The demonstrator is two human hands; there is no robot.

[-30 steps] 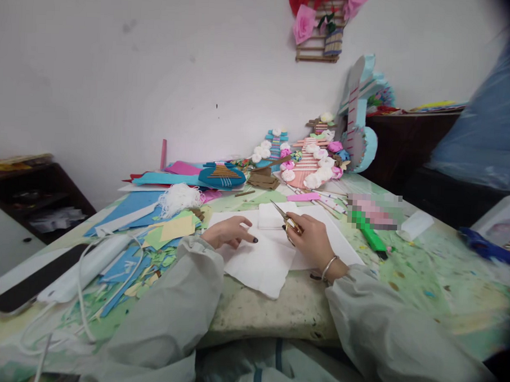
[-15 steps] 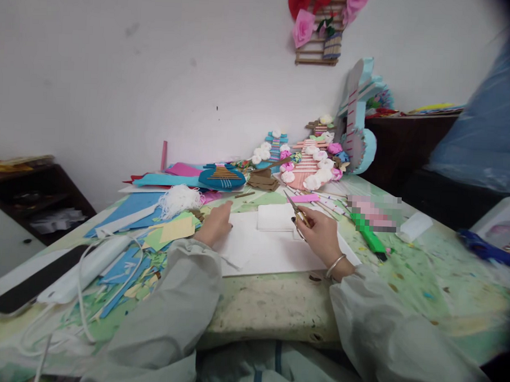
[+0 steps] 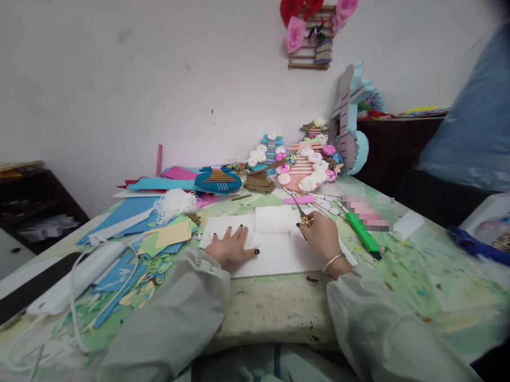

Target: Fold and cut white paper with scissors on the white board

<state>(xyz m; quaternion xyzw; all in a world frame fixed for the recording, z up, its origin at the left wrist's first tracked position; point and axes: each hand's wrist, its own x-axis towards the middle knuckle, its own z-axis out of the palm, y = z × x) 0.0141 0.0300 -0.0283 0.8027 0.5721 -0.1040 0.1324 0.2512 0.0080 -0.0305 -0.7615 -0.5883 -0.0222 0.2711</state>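
My left hand lies flat with its fingers spread on the left part of a large white sheet; a thin white piece shows partly beneath it. In my right hand is a pair of gold-handled scissors, their tips pointing away and up to the left. That hand hovers over or rests on the sheet's right side; I cannot tell which. Between the hands, toward the back of the sheet, sits a smaller white rectangular piece.
Paper scraps, white string, a white power strip and a black phone crowd the left. A green box cutter and a white roll lie right. Decorated craft instruments stand against the wall.
My left hand has come down onto the sheet and spread its fingers, moving slightly right. My right hand keeps the scissors in nearly the same place. The view has shifted slightly.
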